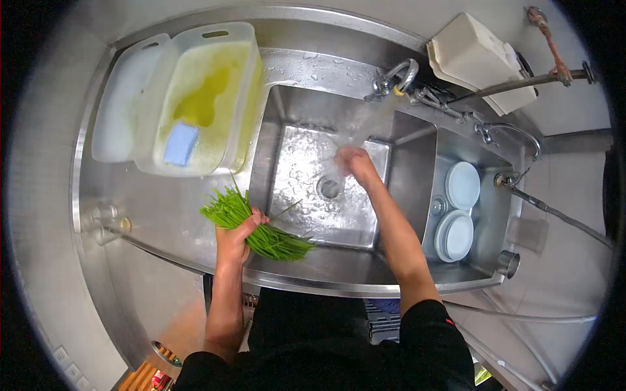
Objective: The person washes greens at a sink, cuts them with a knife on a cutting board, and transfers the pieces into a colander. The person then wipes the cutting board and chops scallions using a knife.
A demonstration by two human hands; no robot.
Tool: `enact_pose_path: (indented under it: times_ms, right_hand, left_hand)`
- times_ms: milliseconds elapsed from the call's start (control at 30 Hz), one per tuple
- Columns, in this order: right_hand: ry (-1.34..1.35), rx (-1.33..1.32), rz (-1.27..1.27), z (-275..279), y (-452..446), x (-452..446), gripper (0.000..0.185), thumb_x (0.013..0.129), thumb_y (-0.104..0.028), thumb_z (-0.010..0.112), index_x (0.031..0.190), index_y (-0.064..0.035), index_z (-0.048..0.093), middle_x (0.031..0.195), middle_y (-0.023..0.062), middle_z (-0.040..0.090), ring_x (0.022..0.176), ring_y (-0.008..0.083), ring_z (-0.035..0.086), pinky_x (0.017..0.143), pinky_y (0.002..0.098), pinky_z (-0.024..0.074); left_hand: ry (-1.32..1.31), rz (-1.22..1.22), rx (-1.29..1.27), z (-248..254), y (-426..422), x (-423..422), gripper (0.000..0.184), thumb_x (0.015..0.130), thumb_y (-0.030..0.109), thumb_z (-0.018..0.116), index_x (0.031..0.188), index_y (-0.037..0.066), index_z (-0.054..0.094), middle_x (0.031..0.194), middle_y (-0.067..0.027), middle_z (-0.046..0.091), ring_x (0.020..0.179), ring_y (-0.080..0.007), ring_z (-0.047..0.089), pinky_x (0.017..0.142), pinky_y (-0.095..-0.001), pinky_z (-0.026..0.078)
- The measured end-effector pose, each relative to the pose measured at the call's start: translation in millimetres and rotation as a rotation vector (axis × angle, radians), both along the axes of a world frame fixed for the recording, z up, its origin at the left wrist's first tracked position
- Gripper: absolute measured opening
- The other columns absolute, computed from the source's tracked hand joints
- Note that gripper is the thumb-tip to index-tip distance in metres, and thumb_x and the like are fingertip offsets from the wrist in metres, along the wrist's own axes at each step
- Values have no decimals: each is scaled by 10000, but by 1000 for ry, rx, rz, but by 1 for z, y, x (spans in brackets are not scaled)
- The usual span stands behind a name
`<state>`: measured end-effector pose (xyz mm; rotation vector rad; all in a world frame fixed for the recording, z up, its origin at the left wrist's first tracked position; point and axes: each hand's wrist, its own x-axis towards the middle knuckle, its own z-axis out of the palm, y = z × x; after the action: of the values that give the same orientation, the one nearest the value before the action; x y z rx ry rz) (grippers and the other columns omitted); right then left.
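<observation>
At the far left of the steel table (163, 215), a pale lid (120, 107) lies beside a see-through tub (156, 140) with a yellow-green patch inside and a blue cloth (180, 144) at its near end. Nearer, 2 clear cups (108, 229) are by the left rim. The left hand (233, 240) has its fingers (259, 216) closed around 1 bunch of long green stalks (277, 242), held over the near left corner of the large sink (261, 179). Right of the bunch is the round drain (328, 188). The right hand (354, 161) is over this sink, just far of the drain, at the water (373, 124) running from a curved tap (409, 73); its fingers are blurred, so I cannot tell how far they are closed or whether they hold anything. The smaller sink (479, 251) on the right has 2 white round dishes (462, 185) (458, 234) near each other, with a metal cup (508, 264) at its near right corner.
</observation>
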<state>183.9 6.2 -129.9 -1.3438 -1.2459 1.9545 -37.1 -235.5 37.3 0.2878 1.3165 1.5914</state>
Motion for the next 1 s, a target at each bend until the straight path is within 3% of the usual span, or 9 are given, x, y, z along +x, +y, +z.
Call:
enact_pose_path:
  times_ms: [300,433,533,567,667,800,833,933,1000]
  right_hand:
    - [381,-288,21,117,-32,-3,128,932,-172,548,947,-51,587,826,29,607,608,80,504,441,215,341]
    - [416,-321,121,166,-60,-10,143,918,-190,589,953,-56,621,803,9,611,599,50,483,431,199,313]
    - [109,111,185,181,-86,-20,137,894,-167,638,942,-40,656,807,19,631,606,59,493,477,209,363]
    - [136,247,90,164,-95,-25,143,860,-123,676,960,-20,674,812,31,647,627,78,511,553,220,413]
    - [-136,632,50,191,-109,-22,187,839,-92,686,1007,-16,663,806,36,648,655,104,535,624,234,447]
    - [-86,749,119,204,-118,-5,322,821,-36,648,1141,-72,651,983,105,629,755,131,592,597,264,473]
    - [-99,644,155,211,-117,4,356,835,-25,621,1187,-79,631,1108,114,608,842,138,604,647,258,491]
    - [70,471,-38,173,-108,37,352,852,-36,608,1203,-43,612,1122,98,626,858,143,617,679,250,503]
    - [115,166,-40,151,-92,72,334,879,-61,591,1208,-2,595,1100,91,646,856,142,626,681,253,514]
  left_hand:
    - [-122,-49,-30,-7,30,14,208,769,26,705,935,-12,586,815,-94,613,746,-215,613,733,-364,521]
    - [-215,-91,-26,-2,64,34,231,768,27,714,967,-3,600,872,-97,637,772,-200,627,748,-337,528]
    - [-230,-100,71,8,84,50,235,769,26,713,978,8,606,908,-93,644,800,-198,631,763,-332,532]
    - [-225,-96,109,11,87,54,234,770,26,711,979,11,608,917,-91,646,810,-199,631,768,-332,533]
    - [-232,-123,128,-5,88,56,243,778,-17,684,1005,0,601,933,-110,648,851,-194,633,762,-327,538]
    - [-277,-197,214,-15,89,58,193,777,25,679,954,7,605,897,-97,639,851,-223,633,821,-367,532]
    - [-311,-224,247,-16,91,57,194,777,49,685,948,16,601,889,-97,637,862,-236,630,841,-381,526]
    - [-349,-247,293,-30,90,48,196,794,115,679,945,34,585,892,-106,628,929,-279,612,921,-440,487]
    - [-390,-250,279,-41,85,36,205,802,131,672,958,36,580,898,-110,623,960,-286,604,943,-449,472]
